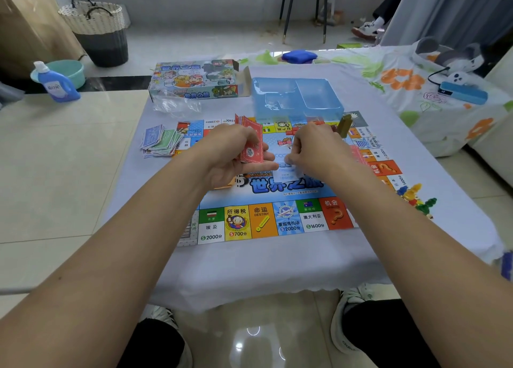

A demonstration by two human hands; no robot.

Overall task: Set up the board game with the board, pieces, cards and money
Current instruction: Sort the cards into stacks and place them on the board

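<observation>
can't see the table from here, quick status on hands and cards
Left hand holds the red cards. Right hand pinches a pale card over the board. Nothing in the way.

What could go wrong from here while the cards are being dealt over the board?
1. The left hand holds the red cards loosely fanned above the game board; some could slip out and scatter.
2. The right hand pinches a pale card close to the gold piece, which a careless move might topple.
3. The money pile sits loose near the table's left edge and could slide off.
</observation>
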